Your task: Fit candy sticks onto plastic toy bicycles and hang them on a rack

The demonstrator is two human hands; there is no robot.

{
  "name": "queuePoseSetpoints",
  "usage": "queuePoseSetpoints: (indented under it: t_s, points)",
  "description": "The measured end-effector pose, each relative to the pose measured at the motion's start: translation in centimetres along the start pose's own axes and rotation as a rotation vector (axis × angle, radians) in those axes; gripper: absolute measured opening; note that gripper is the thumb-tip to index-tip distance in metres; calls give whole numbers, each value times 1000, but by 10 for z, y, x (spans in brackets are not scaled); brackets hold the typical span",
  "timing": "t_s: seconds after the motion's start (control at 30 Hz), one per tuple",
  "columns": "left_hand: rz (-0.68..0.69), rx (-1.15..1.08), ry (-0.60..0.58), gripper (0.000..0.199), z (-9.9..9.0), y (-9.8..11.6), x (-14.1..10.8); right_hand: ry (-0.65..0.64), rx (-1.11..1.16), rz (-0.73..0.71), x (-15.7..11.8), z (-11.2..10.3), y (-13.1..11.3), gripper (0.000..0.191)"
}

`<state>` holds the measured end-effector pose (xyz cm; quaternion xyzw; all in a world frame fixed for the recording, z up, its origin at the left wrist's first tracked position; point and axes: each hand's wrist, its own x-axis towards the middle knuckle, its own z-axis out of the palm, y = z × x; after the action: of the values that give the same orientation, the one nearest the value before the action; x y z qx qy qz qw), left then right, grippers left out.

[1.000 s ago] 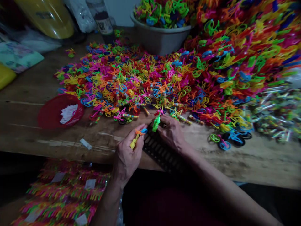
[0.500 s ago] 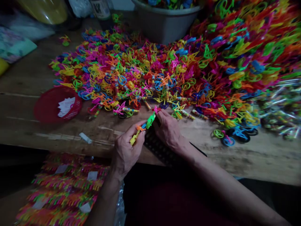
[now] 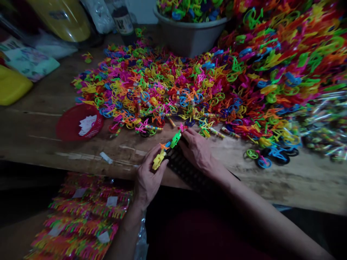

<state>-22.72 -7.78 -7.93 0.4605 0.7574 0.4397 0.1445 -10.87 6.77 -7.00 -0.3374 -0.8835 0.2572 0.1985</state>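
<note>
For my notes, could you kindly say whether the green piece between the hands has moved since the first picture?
Yes, leftward: the green piece is now nearer the red basket.

- Holding a yellow toy piece (image 3: 158, 159) in the left hand (image 3: 147, 177) — right of the red basket (image 3: 67, 124).
- Holding a green piece (image 3: 175, 139) with the right hand (image 3: 199, 151) — farther right of it.
- Facing bright plastic parts (image 3: 200, 77), heaped behind and right of the basket.

This looks like a toy-assembly workshop: beyond my fingers (image 3: 190, 135), bright plastic parts (image 3: 199, 78) heap a worn wooden bench (image 3: 306, 184) and fill a tub (image 3: 192, 40); packed rows (image 3: 86, 227) lie below, leftward.
</note>
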Motion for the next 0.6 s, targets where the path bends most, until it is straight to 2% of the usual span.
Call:
queuePoseSetpoints:
  t_s: [0.2,0.4,0.6]
  points:
    - [114,97,12,29,-1,-10,10,27,29,17,-1,6,2,19]
    - [287,105,-136,24,-10,-13,21,35,69,-31,-1,8,4,18]
    - [296,157,-85,21,-8,-16,20,38,68,-29,-1,7,5,20]
